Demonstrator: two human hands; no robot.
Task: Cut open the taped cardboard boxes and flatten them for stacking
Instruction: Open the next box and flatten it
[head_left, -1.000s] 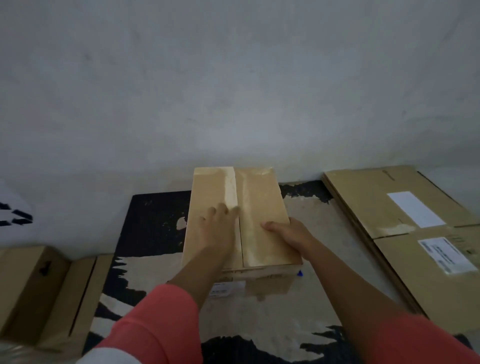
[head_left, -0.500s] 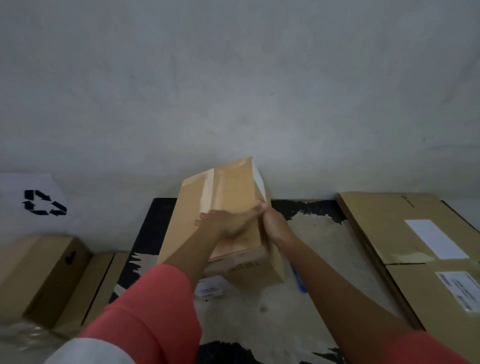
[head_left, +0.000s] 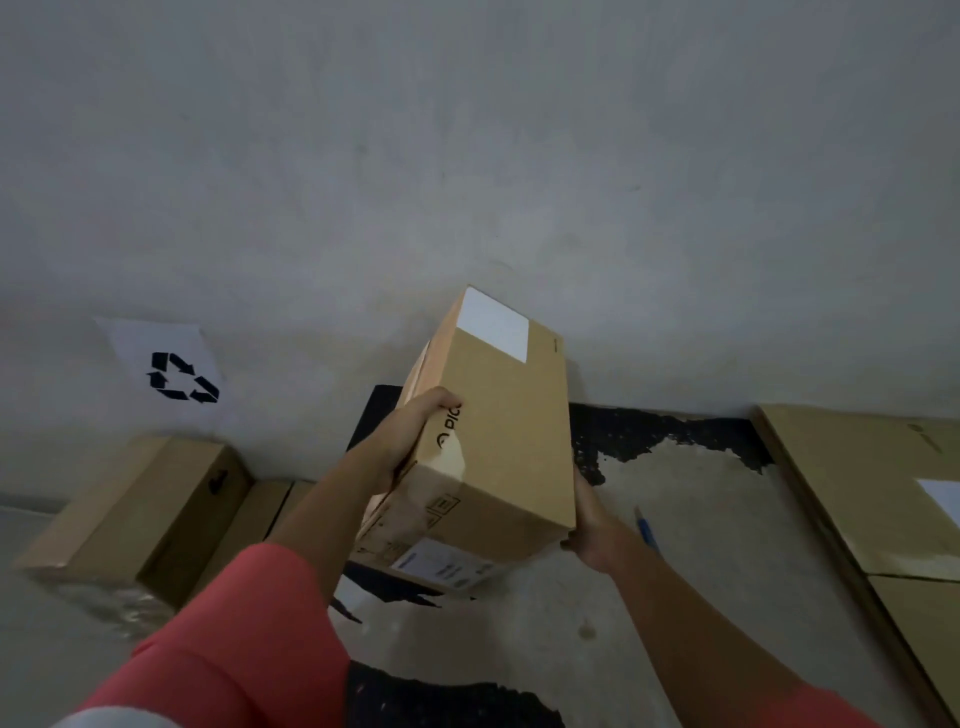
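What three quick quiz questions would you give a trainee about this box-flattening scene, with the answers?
1. True or false: the left hand and the right hand both hold the cardboard box.
2. Where is the blue tool? A: lying beside the right hand. B: in the left hand. C: on top of the box.
3. Fill in: the paper sign on the wall shows a ____ symbol.
Key: 1 true; 2 A; 3 recycling.

Box (head_left: 498, 441) between left hand (head_left: 410, 436) and right hand (head_left: 592, 530); carton (head_left: 130, 519) at left, flattened cardboard (head_left: 857, 493) at right.
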